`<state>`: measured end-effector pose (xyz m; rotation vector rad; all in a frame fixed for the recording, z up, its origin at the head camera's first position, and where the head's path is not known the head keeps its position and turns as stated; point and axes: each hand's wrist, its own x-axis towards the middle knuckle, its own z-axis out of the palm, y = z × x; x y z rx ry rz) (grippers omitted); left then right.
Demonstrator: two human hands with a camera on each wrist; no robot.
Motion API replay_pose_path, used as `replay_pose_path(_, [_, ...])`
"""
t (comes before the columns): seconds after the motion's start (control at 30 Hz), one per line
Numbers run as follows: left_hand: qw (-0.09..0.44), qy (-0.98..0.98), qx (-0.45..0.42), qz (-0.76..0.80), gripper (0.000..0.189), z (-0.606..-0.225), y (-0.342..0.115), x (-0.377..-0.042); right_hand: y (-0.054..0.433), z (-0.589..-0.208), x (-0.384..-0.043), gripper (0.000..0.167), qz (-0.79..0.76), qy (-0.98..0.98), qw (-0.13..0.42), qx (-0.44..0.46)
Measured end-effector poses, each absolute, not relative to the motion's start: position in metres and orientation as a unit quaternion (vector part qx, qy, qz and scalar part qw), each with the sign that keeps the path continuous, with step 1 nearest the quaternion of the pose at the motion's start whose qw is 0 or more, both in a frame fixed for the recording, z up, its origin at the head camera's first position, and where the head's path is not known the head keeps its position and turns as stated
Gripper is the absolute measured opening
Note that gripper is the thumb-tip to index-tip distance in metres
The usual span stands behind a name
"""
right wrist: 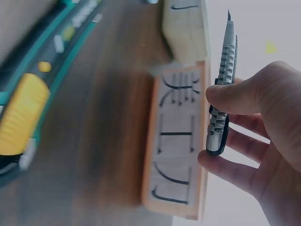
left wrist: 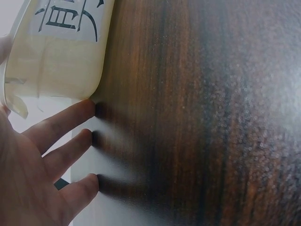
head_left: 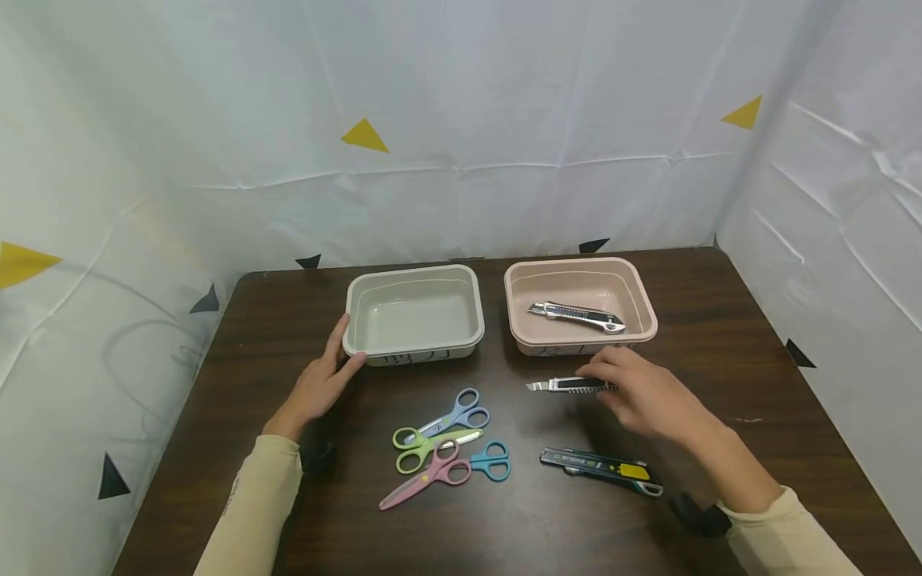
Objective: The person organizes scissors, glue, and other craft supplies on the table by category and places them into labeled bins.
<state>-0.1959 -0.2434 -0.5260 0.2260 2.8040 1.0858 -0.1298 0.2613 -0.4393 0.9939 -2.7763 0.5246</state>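
Observation:
My right hand (head_left: pixel 644 394) pinches a silver-and-black box cutter (right wrist: pixel 220 110) between thumb and fingers, above the table just in front of the pink bin (head_left: pixel 522 349); its blade tip shows. Inside that bin lies another box cutter (head_left: pixel 576 314). Nearer the front edge, a dark box cutter with a yellow slider (head_left: pixel 601 470) rests on the table. My left hand (head_left: pixel 317 390) touches the near left corner of the pale grey bin (head_left: pixel 425 354), with thumb and fingers spread. In the left wrist view several of its fingertips (left wrist: pixel 84 109) rest by the bin's base, fairly straight.
Several scissors lie overlapping in the table's middle: blue-violet scissors (head_left: pixel 455 416), green scissors (head_left: pixel 425 450), pink scissors (head_left: pixel 428 478) and teal-handled scissors (head_left: pixel 493 462). White sheeting (head_left: pixel 461 104) rises behind the dark wooden table (head_left: pixel 727 320) and along both sides.

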Motion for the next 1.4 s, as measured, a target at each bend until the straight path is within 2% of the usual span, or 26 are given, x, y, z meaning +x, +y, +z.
replay_pose_path(0.4, [0.063,0.928,0.074,0.358,0.073,-0.525,-0.243,-0.195,0.263,-0.424,-0.157,0.040,0.211,-0.925,0.116,0.294])
replay_pose_path(0.67, [0.063,0.929,0.072,0.356,0.074,-0.524,-0.242,-0.196,0.259,-0.422,-0.184,0.039,0.215,-0.938,0.122,0.241])
replay_pose_path(0.93, [0.069,0.928,0.067,0.360,0.075,-0.523,-0.241,-0.194,0.258,-0.424,-0.208,0.039,0.211,-0.957,0.075,0.183])
replay_pose_path(1.4, [0.063,0.928,0.075,0.360,0.074,-0.525,-0.242,-0.195,0.258,-0.442,-0.240,0.035,0.218,-0.958,0.016,0.186])
